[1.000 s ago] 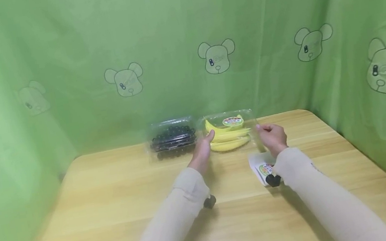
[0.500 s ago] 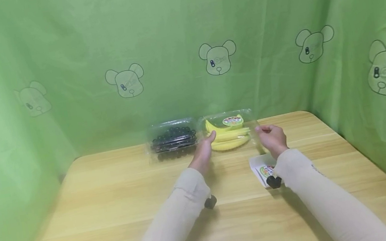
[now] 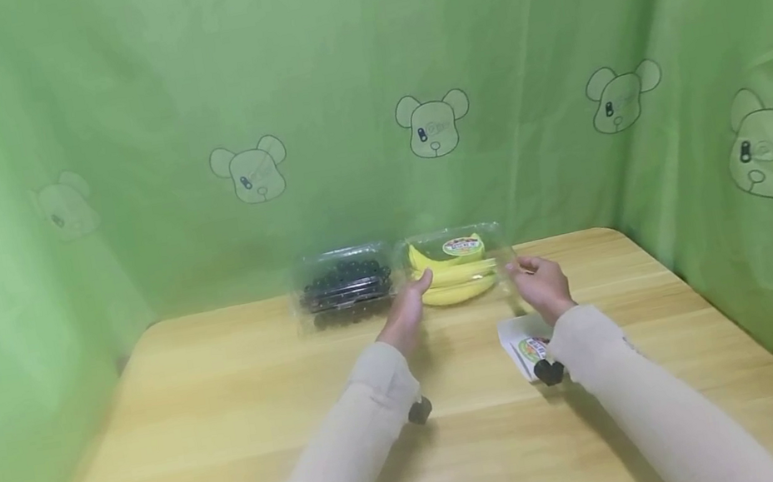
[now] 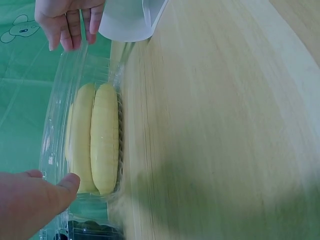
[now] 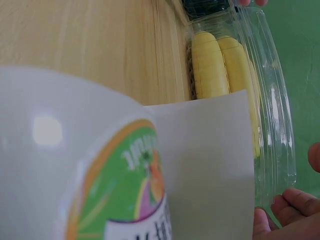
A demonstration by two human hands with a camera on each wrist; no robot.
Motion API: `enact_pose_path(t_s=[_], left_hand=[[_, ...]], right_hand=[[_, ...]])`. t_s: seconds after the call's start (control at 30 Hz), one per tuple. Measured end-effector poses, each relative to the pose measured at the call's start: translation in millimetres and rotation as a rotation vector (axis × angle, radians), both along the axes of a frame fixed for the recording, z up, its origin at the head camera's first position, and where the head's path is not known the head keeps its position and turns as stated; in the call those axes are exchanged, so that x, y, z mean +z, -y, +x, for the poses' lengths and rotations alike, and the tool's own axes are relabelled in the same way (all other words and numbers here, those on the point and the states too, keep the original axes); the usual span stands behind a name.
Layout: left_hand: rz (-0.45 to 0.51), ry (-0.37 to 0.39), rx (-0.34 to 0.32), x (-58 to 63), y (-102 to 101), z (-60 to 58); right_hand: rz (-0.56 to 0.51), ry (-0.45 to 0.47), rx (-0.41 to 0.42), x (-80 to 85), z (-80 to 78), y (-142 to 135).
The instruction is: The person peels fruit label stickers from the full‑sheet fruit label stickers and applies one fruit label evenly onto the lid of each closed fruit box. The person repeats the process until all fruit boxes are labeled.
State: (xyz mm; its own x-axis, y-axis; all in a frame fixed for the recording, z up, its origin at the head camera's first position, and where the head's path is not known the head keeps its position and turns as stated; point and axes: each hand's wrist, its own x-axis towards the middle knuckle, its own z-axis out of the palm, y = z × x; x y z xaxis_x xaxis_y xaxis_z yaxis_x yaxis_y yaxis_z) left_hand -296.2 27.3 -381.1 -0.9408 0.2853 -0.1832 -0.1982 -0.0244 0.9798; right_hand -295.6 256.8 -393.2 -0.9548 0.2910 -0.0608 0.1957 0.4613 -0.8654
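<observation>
Banana box (image 5: 277, 120) between left hand (image 3: 405, 312) and right hand (image 3: 544, 286), both gripping its ends.

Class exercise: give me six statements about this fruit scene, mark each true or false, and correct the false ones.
1. The bananas are inside a clear container. True.
2. In the head view, the dark fruit is to the right of the bananas. False: it is to their left.
3. The left hand and the right hand both touch the bananas' container. True.
4. That container is completely plain. False: a colourful sticker shows on it.
5. A white sheet with a printed label is near the right hand. True.
6. The person's sleeves are black. False: they are pale beige.
</observation>
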Motion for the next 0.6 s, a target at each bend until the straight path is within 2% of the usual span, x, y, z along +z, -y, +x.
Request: enact_pose_path(t_s=[0.1,0.27,0.6], left_hand=[[0.022,-0.009,-0.003,-3.1,1.6,0.8],[0.05,-0.046,-0.008,-2.4,1.0,-2.6],[0.077,-0.07,-0.016,-3.9,1.7,-6.1]], right_hand=[[-0.006,0.005,0.008,-2.5,1.8,2.3],[0.004,0.008,0.027,-1.7,1.2,1.6],[0.012,0.017,0.092,-1.9,0.1,3.8]])
